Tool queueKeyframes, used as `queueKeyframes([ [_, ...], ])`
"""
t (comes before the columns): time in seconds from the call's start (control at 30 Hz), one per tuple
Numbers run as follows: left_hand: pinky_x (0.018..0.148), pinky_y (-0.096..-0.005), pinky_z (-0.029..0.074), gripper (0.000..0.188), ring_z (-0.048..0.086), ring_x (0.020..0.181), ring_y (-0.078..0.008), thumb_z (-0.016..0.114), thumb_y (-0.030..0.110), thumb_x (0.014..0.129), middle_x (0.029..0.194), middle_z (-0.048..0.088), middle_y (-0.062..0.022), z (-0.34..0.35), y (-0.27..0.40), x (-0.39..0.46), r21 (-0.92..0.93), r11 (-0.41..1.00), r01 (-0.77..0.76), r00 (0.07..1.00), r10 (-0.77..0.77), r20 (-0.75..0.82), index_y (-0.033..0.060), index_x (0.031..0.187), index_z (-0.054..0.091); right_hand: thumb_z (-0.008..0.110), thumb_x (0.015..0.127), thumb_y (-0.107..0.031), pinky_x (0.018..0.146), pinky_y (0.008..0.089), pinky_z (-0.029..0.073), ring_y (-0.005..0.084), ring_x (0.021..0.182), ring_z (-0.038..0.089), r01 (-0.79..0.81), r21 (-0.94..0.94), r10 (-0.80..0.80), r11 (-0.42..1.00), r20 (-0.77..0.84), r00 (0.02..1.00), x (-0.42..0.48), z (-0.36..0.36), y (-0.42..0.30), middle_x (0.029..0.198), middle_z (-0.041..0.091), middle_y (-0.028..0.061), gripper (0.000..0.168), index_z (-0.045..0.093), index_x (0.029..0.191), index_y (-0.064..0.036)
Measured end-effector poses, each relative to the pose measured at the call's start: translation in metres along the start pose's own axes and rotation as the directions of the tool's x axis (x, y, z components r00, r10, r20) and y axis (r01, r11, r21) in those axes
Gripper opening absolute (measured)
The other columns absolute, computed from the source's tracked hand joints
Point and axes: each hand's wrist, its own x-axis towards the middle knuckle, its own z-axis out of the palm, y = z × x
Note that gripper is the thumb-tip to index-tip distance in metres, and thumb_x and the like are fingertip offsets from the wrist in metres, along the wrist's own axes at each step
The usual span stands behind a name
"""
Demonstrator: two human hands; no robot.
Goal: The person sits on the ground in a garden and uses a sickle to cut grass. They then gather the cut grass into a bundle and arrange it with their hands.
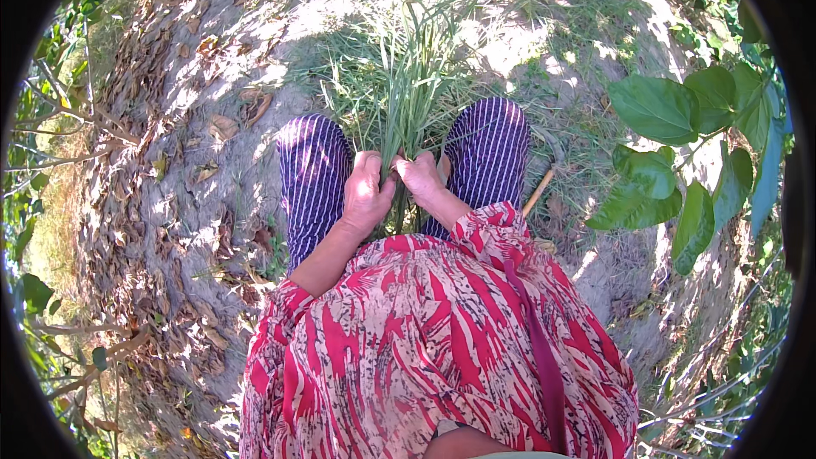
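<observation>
Between my striped knees, a bundle of long green grass [408, 86] stands up from my two hands, its blades fanning away from me. My left hand [368, 191] grips the lower stems on the left side. My right hand [421, 177] closes on the same stems from the right, and the fingers of both hands nearly meet. Stem ends hang below the hands towards my lap. To the right of my right knee lies a sickle, its wooden handle [539, 192] pointing towards me and its curved blade [553, 143] partly hidden in grass.
Cut or loose grass [344, 64] covers the ground beyond my knees. Dry leaves [140, 76] lie thick on the bare soil at the left. A branch with broad green leaves [656, 108] reaches in at the right. Thin bare branches [83, 118] stick in from the left edge.
</observation>
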Motion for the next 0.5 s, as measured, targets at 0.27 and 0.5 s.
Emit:
queueKeyframes([
  [0.27, 0.064, -0.0239, 0.045, 0.023, 0.055, 0.074, -0.0103, 0.049, -0.003, 0.077, 0.085, 0.057, -0.0062, 0.003, -0.016, -0.011, -0.475, 0.786, 0.396, 0.911, -0.400, 0.099, -0.0010, 0.099, 0.053, 0.062, 0.068, -0.009, 0.043, 0.0279, 0.038, 0.0147, 0.049, 0.052, -0.104, 0.000, 0.102, 0.995, -0.194, 0.976, 0.016, -0.004, 0.012, 0.057, 0.054, 0.0062, 0.016, 0.053, 0.070, 0.003],
  [0.5, 0.067, -0.0297, 0.052, 0.024, 0.059, 0.078, -0.0164, 0.045, -0.007, 0.079, 0.097, 0.058, -0.0096, -0.001, -0.025, -0.008, -0.821, 0.293, 0.490, 0.777, -0.574, 0.259, 0.0016, 0.101, 0.049, 0.063, 0.069, -0.008, 0.043, 0.0279, 0.040, 0.0152, 0.050, 0.052, -0.143, -0.061, 0.136, 0.988, -0.098, 0.986, 0.022, -0.006, 0.017, 0.062, 0.056, 0.0086, 0.015, 0.052, 0.074, 0.002],
])
